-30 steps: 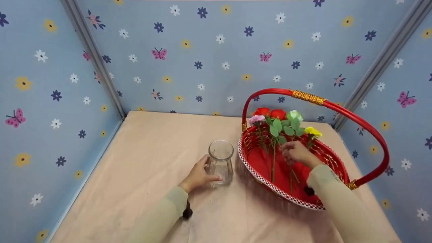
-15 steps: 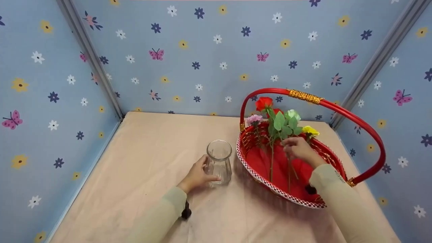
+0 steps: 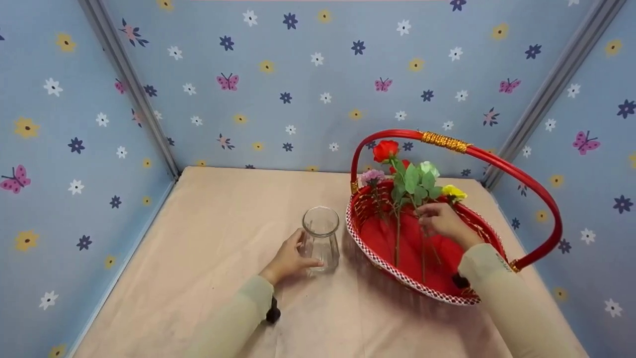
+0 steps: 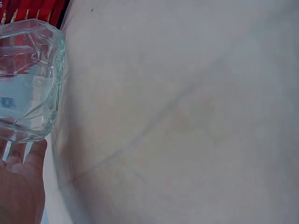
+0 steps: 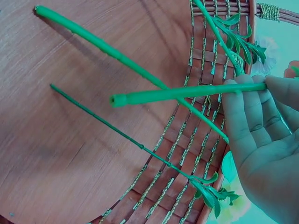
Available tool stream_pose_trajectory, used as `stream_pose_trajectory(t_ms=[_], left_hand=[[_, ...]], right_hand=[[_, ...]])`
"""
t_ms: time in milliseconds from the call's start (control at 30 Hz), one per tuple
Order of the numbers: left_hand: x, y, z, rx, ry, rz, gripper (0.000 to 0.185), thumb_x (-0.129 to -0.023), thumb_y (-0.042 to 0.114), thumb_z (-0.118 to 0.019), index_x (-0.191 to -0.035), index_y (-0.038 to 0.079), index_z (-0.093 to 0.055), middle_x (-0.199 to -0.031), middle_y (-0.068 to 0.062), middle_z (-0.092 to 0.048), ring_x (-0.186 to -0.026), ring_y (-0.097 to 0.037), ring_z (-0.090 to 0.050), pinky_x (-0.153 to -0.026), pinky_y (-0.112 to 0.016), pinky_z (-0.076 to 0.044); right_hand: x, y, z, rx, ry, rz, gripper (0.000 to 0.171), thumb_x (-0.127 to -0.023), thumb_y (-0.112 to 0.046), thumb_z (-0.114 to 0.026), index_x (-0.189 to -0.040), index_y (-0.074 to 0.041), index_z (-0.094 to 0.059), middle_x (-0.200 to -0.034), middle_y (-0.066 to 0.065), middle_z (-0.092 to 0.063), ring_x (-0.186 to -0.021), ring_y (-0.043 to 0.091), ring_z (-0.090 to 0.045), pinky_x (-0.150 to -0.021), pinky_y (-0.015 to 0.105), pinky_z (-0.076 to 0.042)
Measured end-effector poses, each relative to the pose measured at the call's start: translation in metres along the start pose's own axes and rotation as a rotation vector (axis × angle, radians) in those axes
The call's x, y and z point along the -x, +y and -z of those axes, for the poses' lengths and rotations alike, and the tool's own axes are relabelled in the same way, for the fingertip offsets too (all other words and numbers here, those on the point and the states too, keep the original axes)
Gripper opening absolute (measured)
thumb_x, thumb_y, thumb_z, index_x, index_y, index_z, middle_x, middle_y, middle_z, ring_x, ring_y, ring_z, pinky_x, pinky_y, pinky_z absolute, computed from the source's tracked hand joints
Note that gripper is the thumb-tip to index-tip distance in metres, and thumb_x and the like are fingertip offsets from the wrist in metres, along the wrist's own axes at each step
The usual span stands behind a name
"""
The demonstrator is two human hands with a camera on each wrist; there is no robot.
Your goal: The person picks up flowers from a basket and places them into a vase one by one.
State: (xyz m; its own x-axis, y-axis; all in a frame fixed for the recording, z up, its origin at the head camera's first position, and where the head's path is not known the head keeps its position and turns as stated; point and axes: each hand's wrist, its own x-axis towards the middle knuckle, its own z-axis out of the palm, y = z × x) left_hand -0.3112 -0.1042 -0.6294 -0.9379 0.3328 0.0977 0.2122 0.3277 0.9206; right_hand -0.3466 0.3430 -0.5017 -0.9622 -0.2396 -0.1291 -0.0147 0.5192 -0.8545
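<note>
A clear glass vase [image 3: 322, 238] stands upright on the beige table, and my left hand [image 3: 289, 258] grips its lower part; the glass vase [image 4: 28, 84] fills the left of the left wrist view. A red basket [image 3: 449, 296] with an arched handle sits to its right, with several artificial flowers lying in it. My right hand [image 3: 439, 221] pinches the green stem [image 5: 187, 92] of a red rose [image 3: 386, 150], whose head is lifted above the other blooms. Other stems [image 5: 117, 58] lie on the basket floor beneath it.
Blue walls with flower and butterfly print close in the table [image 3: 218, 219] at the back and on both sides. The basket handle [image 3: 447, 141] arches over the flowers. A pink bloom [image 3: 371, 176], a pale green one [image 3: 428, 169] and a yellow one [image 3: 453, 192] rest at the basket's far rim.
My right hand has raised the red rose so that its head stands above the other flowers. The left hand has stayed on the vase.
</note>
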Motion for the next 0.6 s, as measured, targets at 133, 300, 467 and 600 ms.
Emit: stream_pose_trajectory(t_ms=[133,300,467,600], left_hand=[[-0.001,0.000,0.000,0.004,-0.004,0.008,0.091,-0.078,0.023,-0.100,-0.153,0.013,-0.050,-0.156,-0.010,-0.058,-0.153,-0.033,-0.049,-0.128,-0.057,-0.041],[0.000,0.000,-0.001,0.001,0.002,0.023,0.093,-0.078,0.023,-0.100,-0.155,0.014,-0.049,-0.160,-0.012,-0.056,-0.154,-0.035,-0.048,-0.128,-0.058,-0.041],[0.001,0.001,-0.001,0.007,0.006,0.028,0.095,-0.078,0.023,-0.100,-0.156,0.015,-0.048,-0.164,-0.014,-0.053,-0.155,-0.038,-0.047,-0.128,-0.059,-0.040],[0.000,0.001,0.000,0.014,0.004,0.031,0.094,-0.078,0.023,-0.100,-0.156,0.015,-0.049,-0.164,-0.015,-0.053,-0.154,-0.041,-0.048,-0.128,-0.061,-0.040]], right_hand=[[0.003,0.000,0.000,0.021,0.007,-0.001,0.036,-0.105,0.000,-0.058,-0.139,0.013,-0.062,-0.107,0.019,-0.073,-0.076,0.020,-0.070,-0.070,0.036,-0.064],[0.006,0.001,-0.001,0.029,-0.016,0.013,0.035,-0.105,0.000,-0.059,-0.137,0.014,-0.064,-0.102,0.018,-0.073,-0.075,0.020,-0.069,-0.070,0.036,-0.064],[0.011,0.000,-0.002,0.079,-0.036,0.046,0.034,-0.105,-0.001,-0.060,-0.136,0.012,-0.066,-0.101,0.013,-0.074,-0.078,0.020,-0.069,-0.074,0.035,-0.063],[0.015,-0.003,-0.002,0.075,-0.049,0.059,0.034,-0.104,0.000,-0.061,-0.136,0.011,-0.067,-0.102,0.012,-0.075,-0.078,0.021,-0.070,-0.076,0.036,-0.064]])
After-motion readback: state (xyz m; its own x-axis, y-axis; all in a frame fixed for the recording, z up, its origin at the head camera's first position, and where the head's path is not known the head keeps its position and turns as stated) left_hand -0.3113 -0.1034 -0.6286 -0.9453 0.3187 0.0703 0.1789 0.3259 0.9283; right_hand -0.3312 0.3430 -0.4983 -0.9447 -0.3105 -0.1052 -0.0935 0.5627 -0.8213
